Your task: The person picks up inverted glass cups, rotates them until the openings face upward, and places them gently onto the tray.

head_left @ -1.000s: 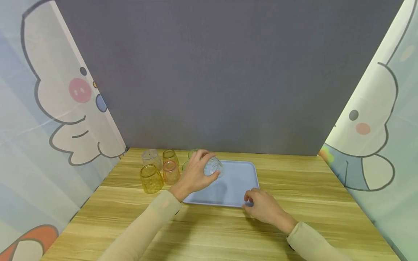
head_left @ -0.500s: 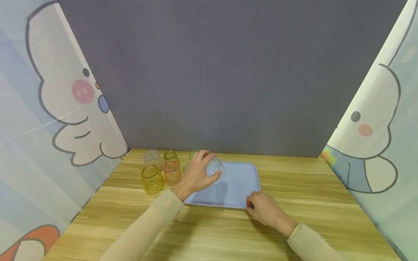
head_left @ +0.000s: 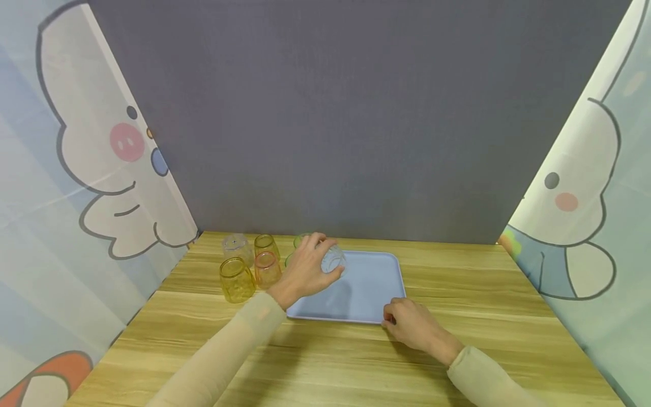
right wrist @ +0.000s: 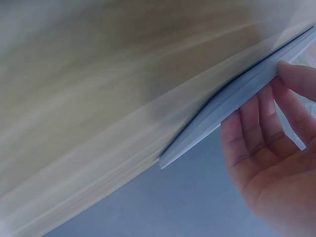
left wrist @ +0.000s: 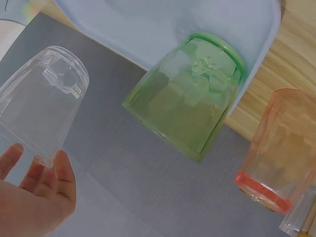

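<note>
- Lying under everything, the surface [head_left: 468, 282] is wood, yellow-brown with long wavy stripes.
- A big dark gray wall [head_left: 346, 124] stands at the back of the surface.
- On the left hangs a pale blue cloth [head_left: 30, 198] with a white cartoon animal on it that has a pink nose. On the right hangs a pale green cloth [head_left: 630, 237] with another white cartoon animal that has a pink cheek.
- A pale blue tray [head_left: 368, 282] lies on the surface, in front of the person.
- Four glasses stand close together to the left of the tray: a yellow glass [head_left: 237, 282], an orange-pink glass [head_left: 267, 274], a dark yellow glass [head_left: 267, 249] and a see-through glass [head_left: 238, 250].
- A green glass [left wrist: 182, 94] is at the tray's left side, partly hidden by the left hand in the head view.
- The left arm reaches forward and a bit right in a cream sleeve [head_left: 218, 350]. The left hand [head_left: 307, 268] pinches a clear glass [head_left: 333, 259] at one end. That glass is tipped over the tray. I cannot tell if it touches the tray.
- The right arm comes in low from the right. The right hand [head_left: 412, 325] has bent fingers and pinches the tray's near right corner.
</note>
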A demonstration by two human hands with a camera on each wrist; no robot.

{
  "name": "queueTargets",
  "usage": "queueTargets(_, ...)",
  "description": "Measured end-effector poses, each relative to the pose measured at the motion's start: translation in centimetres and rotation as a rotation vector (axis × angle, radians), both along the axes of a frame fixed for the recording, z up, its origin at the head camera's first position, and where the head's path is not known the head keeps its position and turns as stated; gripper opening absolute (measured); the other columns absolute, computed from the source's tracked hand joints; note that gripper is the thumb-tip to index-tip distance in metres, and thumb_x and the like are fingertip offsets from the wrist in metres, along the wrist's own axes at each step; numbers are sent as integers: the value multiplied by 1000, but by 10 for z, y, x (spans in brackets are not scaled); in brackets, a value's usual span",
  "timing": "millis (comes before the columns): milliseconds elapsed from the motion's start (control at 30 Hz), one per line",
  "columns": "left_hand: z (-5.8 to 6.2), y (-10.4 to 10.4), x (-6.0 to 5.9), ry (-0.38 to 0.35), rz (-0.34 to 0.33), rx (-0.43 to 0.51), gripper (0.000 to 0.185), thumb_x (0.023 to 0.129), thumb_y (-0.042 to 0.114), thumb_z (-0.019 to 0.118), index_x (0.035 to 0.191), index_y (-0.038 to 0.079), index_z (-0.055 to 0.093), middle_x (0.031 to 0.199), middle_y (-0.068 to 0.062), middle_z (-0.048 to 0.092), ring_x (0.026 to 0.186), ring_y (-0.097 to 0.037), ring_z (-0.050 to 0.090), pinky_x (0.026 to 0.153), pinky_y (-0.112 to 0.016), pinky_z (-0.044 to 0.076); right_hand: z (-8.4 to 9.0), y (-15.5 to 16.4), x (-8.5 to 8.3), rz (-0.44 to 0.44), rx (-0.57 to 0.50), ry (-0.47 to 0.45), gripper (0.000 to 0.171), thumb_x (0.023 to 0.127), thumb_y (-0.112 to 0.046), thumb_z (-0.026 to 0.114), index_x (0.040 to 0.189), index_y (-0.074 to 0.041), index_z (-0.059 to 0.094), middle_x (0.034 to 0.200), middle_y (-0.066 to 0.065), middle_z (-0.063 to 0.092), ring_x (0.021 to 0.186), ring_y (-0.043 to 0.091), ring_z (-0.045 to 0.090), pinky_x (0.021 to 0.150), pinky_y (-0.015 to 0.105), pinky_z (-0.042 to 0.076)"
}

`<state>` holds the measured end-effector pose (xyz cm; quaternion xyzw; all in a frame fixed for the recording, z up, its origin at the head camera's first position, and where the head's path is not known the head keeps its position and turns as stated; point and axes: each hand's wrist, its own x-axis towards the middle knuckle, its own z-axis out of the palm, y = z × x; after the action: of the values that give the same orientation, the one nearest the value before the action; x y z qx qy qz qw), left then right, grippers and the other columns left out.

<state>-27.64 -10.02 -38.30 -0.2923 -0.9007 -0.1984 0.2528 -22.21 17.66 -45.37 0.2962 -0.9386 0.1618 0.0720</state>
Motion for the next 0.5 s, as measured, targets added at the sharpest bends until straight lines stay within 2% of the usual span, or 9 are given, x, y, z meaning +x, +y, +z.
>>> queueTargets(233, 4, 2, -7, -19, -4, 10, 55, 87, 38, 76, 133, 10, 63, 123, -12, 55, 107, -29, 54, 85, -43, 49, 1, 0, 0, -8, 18, -7, 20, 86, -14, 79, 74, -18, 64, 73, -12, 51, 65, 3, 47, 53, 23, 42)
queueTargets(500, 6, 5, -14, -44, 25, 4, 54, 89, 40, 74, 134, 12, 63, 125, -12, 56, 101, -27, 52, 80, -39, 48, 0, 0, 0, -17, 37, -2, 20, 87, -14, 79, 74, -18, 64, 72, -11, 52, 64, 3, 47, 53, 23, 41)
